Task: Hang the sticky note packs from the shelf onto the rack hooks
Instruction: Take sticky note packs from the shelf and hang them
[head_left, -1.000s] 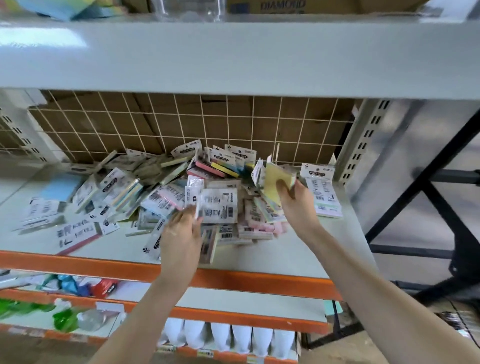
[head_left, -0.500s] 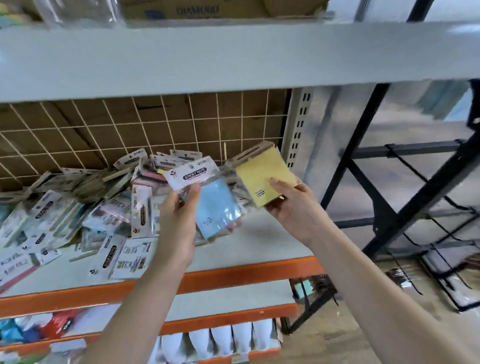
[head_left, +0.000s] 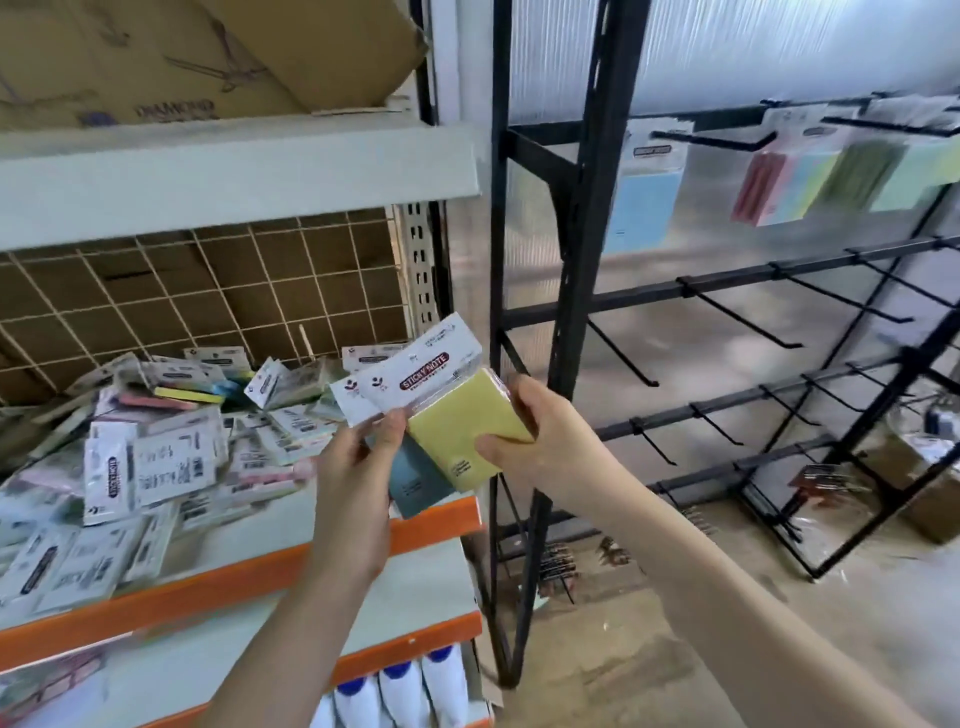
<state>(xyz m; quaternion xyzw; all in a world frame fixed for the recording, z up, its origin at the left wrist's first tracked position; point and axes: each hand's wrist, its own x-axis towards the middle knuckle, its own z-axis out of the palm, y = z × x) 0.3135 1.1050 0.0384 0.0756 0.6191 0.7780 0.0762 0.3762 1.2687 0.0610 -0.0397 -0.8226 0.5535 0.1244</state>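
Right hand (head_left: 540, 436) grips yellow sticky note pack (head_left: 462, 426), thumb on front face, fingers curled behind far edge. Left hand (head_left: 358, 467) pinches header card of blue pack (head_left: 415, 480), which sits behind and partly under yellow one. Both packs held in air just past right end of shelf (head_left: 431, 519). Loose pack pile (head_left: 156, 431) covers shelf surface. Black rack (head_left: 727, 291) stands right; several packs (head_left: 649, 192) hang on top-row hooks (head_left: 711, 140).

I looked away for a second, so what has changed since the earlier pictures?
Both hands lifted packs off the grey shelf: the right hand holds the yellow sticky note pack, the left hand pinches the blue sticky note pack. The view swung right toward the black wire rack. The pile of packs stays.
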